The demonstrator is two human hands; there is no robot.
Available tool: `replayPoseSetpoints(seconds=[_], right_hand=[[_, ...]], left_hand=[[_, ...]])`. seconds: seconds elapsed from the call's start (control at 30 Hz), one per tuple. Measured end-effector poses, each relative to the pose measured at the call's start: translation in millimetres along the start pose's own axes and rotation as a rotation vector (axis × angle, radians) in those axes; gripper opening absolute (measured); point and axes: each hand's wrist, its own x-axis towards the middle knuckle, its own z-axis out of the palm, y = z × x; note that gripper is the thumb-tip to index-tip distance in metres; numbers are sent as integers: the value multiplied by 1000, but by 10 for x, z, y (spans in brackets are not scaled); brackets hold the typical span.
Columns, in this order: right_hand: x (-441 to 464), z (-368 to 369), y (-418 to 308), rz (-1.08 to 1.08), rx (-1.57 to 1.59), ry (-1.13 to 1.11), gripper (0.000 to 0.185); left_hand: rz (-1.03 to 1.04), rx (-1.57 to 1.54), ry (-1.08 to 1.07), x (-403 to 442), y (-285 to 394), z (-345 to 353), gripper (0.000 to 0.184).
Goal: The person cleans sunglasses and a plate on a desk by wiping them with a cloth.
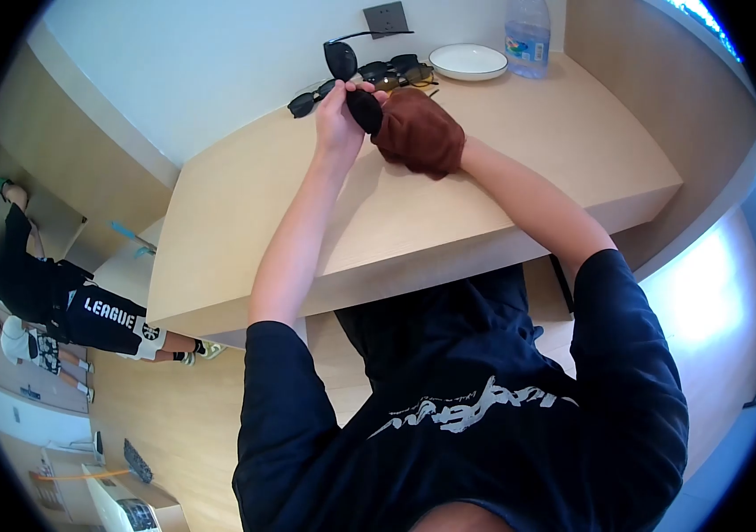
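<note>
My left hand (340, 124) is closed on a pair of dark sunglasses (340, 60), gripping near the bridge above the table. One lens sticks up beyond my fingers, and a temple arm stretches out to the right. The other dark lens lies between my hands. A brown cloth (420, 133) is draped over my right hand, which presses it against the side of that lens. The cloth hides most of the fingers of my right hand. Behind my hands, several more glasses (389, 69) lie by the wall, with a dark pair (309, 99) to the left.
A white dish with a dark rim (468, 62) and a clear plastic bottle (528, 40) stand at the back of the wooden table (245, 195). A wall socket (386, 19) sits above. Two people (68, 293) are at the left, beyond the table.
</note>
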Motion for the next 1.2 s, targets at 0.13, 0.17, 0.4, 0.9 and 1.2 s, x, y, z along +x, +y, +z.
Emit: replayPoseSetpoints(seconds=[0.13,0.17,0.4,0.9,1.2], right_hand=[[-9,17,441,-155,-251,131,25],[-12,139,648,76,-40,118,22],[-114,-63,645,210,-282,74,10],[-162,-595,326,674,-44,456,44],[-51,-331,390,-412,-161,559,45]], left_hand=[[65,-80,-20,102,5,16,27],[66,-57,-27,92,26,20,27],[86,119,-60,-18,36,191,27],[434,1278,-109,-238,-114,133,25],[420,1272,-207,-335,-109,193,22]])
